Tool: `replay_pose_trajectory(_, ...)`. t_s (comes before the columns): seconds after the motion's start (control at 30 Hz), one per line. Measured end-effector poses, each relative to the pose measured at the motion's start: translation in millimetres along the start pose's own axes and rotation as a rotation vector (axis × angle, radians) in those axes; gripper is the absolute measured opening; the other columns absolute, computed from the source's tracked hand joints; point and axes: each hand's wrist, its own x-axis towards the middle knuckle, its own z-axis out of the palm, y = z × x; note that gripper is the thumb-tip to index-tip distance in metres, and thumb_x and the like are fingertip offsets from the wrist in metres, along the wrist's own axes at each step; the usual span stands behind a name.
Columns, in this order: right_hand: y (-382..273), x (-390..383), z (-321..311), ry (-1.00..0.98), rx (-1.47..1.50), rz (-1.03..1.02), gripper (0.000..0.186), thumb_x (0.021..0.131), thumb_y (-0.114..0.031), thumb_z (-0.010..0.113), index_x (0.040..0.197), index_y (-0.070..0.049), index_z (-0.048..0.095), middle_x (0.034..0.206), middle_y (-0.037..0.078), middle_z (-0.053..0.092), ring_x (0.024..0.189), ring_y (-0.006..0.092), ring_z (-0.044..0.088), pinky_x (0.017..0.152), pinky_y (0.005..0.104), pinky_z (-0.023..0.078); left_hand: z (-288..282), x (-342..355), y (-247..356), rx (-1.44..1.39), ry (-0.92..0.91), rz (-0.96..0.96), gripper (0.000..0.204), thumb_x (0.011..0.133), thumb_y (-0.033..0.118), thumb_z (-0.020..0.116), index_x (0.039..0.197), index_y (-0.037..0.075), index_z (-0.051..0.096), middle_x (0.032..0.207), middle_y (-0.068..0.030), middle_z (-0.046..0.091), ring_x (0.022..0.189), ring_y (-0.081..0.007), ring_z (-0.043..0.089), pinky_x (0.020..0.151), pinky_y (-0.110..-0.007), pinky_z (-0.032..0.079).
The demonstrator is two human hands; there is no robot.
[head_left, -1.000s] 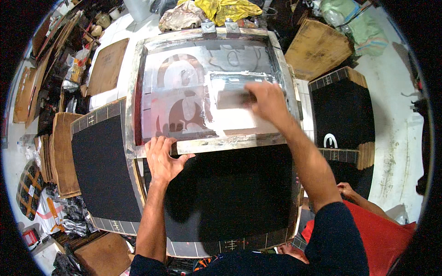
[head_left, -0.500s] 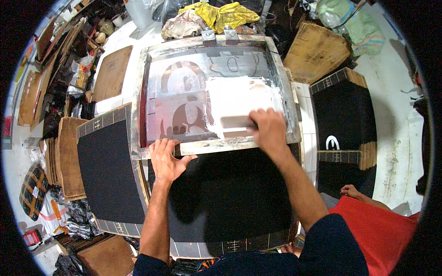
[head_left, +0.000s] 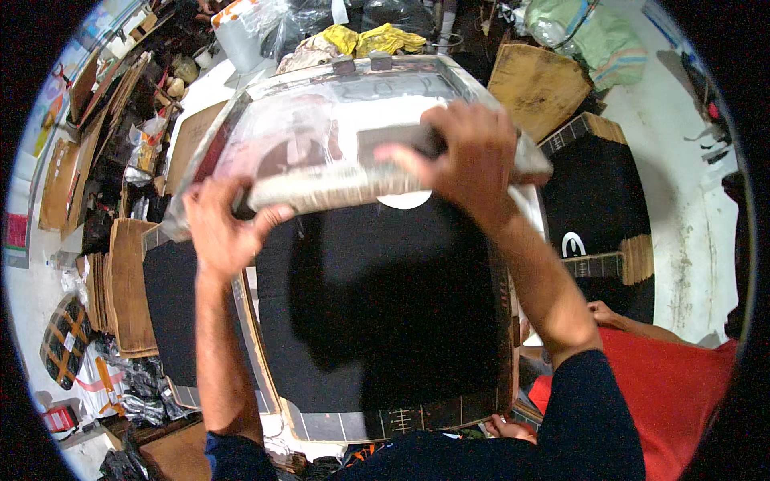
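A wooden-framed printing screen [head_left: 321, 191] is tilted, its near edge raised above black fabric [head_left: 401, 321] on a board. My left hand [head_left: 224, 228] is closed around the near left part of this frame, thumb along its front side. In my right hand [head_left: 477, 156] is a squeegee [head_left: 397, 140], held over the right part of the mesh and blurred by motion. White ink lies on the mesh beside it. Under the raised near edge, part of a white print [head_left: 405, 200] shows on the black fabric; the frame hides the rest.
Boards with black fabric stand at left [head_left: 172, 313] and right [head_left: 597, 192]; the right one bears a white print. A co-worker in a red garment [head_left: 642, 377] is at lower right. Yellow cloth [head_left: 389, 38] lies behind the screen. Stacked boards [head_left: 132, 272] stand at left.
The screen's near edge has risen off the fabric, and my left hand has moved up and left with it. My right hand has moved up with the squeegee. A white print has come into view.
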Motion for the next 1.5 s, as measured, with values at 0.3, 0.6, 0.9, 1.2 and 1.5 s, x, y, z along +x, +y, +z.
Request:
replay_pose_trajectory(0.3, 38, 180, -22, -0.231, -0.101, 0.218, 0.073, 0.074, -0.082, 0.069, 0.086, -0.011, 0.078, 0.087, 0.017, 0.076, 0.081, 0.0362, 0.074, 0.075, 0.0467, 0.057, -41, 47, -59, 0.216, 0.425, 0.036, 0.087, 0.081, 0.049, 0.084, 0.15, 0.009, 0.051, 0.146, -0.0156, 0.055, 0.136, -0.0336, 0.05, 0.113, -0.051, 0.036)
replay_pose_trajectory(0.6, 67, 225, -6, -0.396, -0.146, 0.251, 0.078, 0.076, -0.084, 0.065, 0.103, -0.012, 0.077, 0.101, 0.017, 0.075, 0.097, 0.0354, 0.072, 0.084, 0.0457, 0.054, 79, -449, -114, 0.19, -0.604, -0.94, 0.072, 0.095, 0.042, 0.067, 0.151, 0.002, 0.049, 0.155, -0.0288, 0.046, 0.143, -0.0473, 0.042, 0.118, -0.052, 0.037)
replay_pose_trajectory(0.9, 83, 236, 2, -0.436, -0.142, 0.29, 0.086, 0.071, -0.091, 0.061, 0.114, -0.019, 0.078, 0.111, 0.014, 0.076, 0.107, 0.0347, 0.071, 0.094, 0.0465, 0.053, 48, -547, -73, 0.134, -0.752, -1.014, 0.082, 0.081, 0.048, 0.08, 0.155, 0.031, 0.049, 0.168, -0.017, 0.03, 0.154, -0.0389, 0.026, 0.123, -0.054, 0.025)
replay_pose_trajectory(1.2, 90, 240, 8, -0.43, -0.165, 0.308, 0.097, 0.069, -0.093, 0.06, 0.128, -0.018, 0.074, 0.121, 0.017, 0.074, 0.115, 0.0355, 0.07, 0.1, 0.0478, 0.052, 34, -477, -65, 0.173, -0.915, -0.496, 0.094, 0.088, -0.001, 0.059, 0.168, 0.023, 0.015, 0.167, -0.0326, 0.016, 0.155, -0.0504, 0.017, 0.122, -0.062, 0.027)
replay_pose_trajectory(1.5, 65, 219, -7, -0.412, -0.162, 0.316, 0.097, 0.072, -0.09, 0.063, 0.128, -0.012, 0.072, 0.123, 0.018, 0.073, 0.117, 0.0369, 0.068, 0.101, 0.0475, 0.052, 79, -235, -30, 0.087, -0.726, -0.38, 0.115, 0.083, 0.02, 0.079, 0.168, 0.02, 0.001, 0.145, -0.0367, 0.05, 0.122, -0.0528, 0.06, 0.092, -0.052, 0.06)
